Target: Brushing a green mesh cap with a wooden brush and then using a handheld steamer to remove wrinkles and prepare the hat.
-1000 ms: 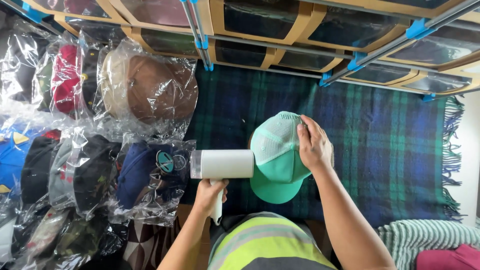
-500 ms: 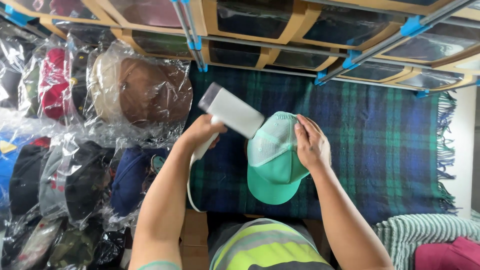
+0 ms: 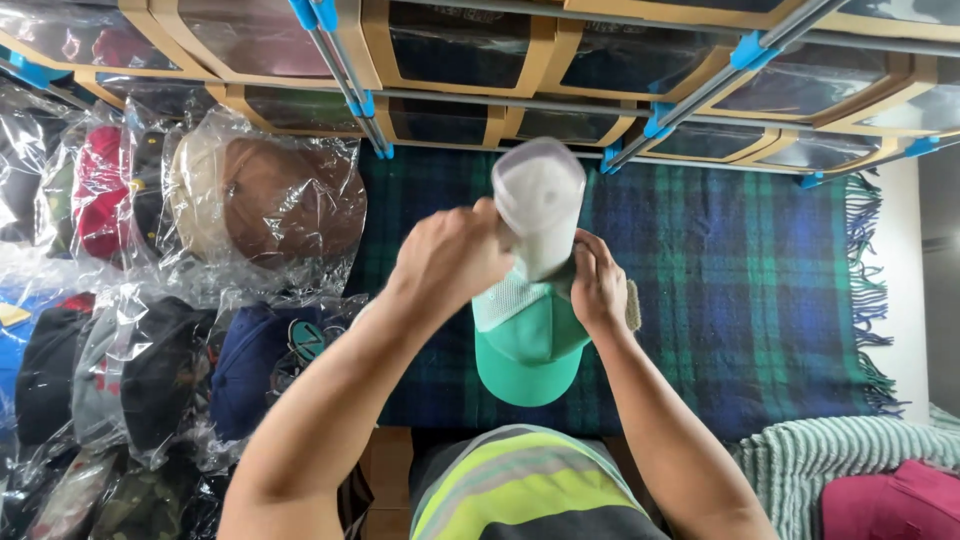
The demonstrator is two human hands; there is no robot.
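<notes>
Your left hand grips a white handheld steamer above the mint-green mesh-backed cap, which sits on the blue-green plaid blanket; your right hand clasps the cap's side.

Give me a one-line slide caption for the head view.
Left hand aims a white handheld steamer at a green cap steadied by the right hand.

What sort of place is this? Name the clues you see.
Probably a cap seller's stockroom or packing corner: bagged caps piled at the left, window boxes on a rack above, and a green cap being worked on over a plaid blanket.
</notes>
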